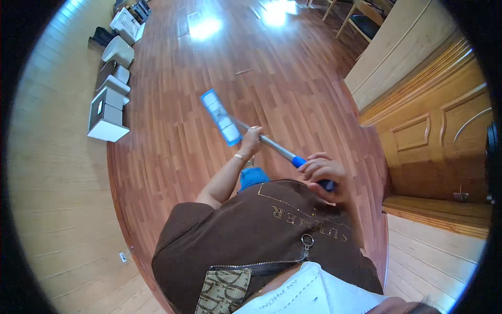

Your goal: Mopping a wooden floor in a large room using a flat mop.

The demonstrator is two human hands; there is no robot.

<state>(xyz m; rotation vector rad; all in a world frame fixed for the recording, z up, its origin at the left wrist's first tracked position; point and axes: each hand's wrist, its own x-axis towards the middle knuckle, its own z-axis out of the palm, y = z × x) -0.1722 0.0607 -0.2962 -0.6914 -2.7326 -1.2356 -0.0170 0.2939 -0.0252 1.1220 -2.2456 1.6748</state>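
A flat floor mop (pixel 221 117) with a blue-edged, pale rectangular head lies against the wood-plank floor (pixel 178 172), ahead of me and a little to the left. Its silver pole slants back toward my right side. My left hand (pixel 252 141) is wrapped round the pole's lower part, a bracelet at the wrist. Up at the blue and dark grip end, my right hand (pixel 325 174) curls its fingers over the handle. The pad's underside is hidden.
Along the left wall stand a white-and-grey cabinet (pixel 108 116) and several pale bins or seats. A wooden door (pixel 439 141) is on the right. Chairs (pixel 364 23) stand at the far right. A thin stick-like piece (pixel 243 71) lies on the floor beyond the mop.
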